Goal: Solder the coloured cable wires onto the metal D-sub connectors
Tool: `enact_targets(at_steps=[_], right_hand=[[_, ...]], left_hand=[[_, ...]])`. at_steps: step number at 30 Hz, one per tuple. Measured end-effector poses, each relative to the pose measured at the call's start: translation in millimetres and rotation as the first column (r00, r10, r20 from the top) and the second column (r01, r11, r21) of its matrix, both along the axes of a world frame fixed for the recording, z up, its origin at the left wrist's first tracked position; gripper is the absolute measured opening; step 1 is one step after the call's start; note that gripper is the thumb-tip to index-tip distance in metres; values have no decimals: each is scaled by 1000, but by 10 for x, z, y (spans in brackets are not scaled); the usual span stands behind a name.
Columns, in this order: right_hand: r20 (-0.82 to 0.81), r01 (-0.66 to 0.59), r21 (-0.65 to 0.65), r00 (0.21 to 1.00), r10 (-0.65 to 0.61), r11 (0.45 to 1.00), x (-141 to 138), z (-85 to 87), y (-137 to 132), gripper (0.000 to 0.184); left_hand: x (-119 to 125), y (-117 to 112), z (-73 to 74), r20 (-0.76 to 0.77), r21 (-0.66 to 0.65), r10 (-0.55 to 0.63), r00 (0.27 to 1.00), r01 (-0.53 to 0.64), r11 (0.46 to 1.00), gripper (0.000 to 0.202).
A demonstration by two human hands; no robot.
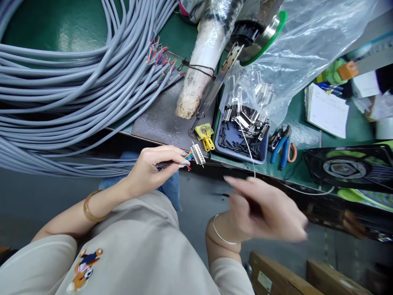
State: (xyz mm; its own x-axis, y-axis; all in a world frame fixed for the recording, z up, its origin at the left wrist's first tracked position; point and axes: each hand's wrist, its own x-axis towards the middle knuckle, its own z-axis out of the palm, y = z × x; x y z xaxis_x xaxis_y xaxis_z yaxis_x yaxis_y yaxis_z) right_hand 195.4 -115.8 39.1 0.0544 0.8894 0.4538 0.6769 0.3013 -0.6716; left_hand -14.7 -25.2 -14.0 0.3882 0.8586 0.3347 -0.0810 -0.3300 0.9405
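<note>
My left hand (pixel 156 166) pinches the end of a grey cable whose coloured wires run into a small metal multi-pin connector (pixel 198 154), held just off the bench edge. My right hand (pixel 264 209) is lower right, blurred by motion, with fingers curled. A thin dark thing seems to lie in them, but I cannot make it out. A thin silver solder wire (pixel 248 147) hangs down towards that hand.
A big bundle of grey cables (pixel 61 90) with stripped coloured ends fills the left of the green bench (pixel 294 119). A blue tray (pixel 219 141) holds several connectors. Beside it lie a yellow clip (pixel 205 134), blue-handled pliers (pixel 282 145), a plastic bag (pixel 307 45) and a fan (pixel 346 166).
</note>
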Motion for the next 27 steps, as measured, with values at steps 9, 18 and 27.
enact_targets(at_steps=[9, 18, 27], right_hand=[[-1, -61, -134, 998, 62, 989, -168, -198, 442, 34], [-343, -90, -334, 939, -32, 938, -274, -285, 486, 30], [-307, -62, -321, 951, -42, 945, -286, -334, 480, 31]], left_hand=[[-26, 22, 100, 191, -533, -135, 972, 218, 818, 16], [-42, 88, 81, 314, -656, -140, 939, 321, 683, 27], [-55, 103, 62, 359, -695, -123, 925, 353, 627, 28]])
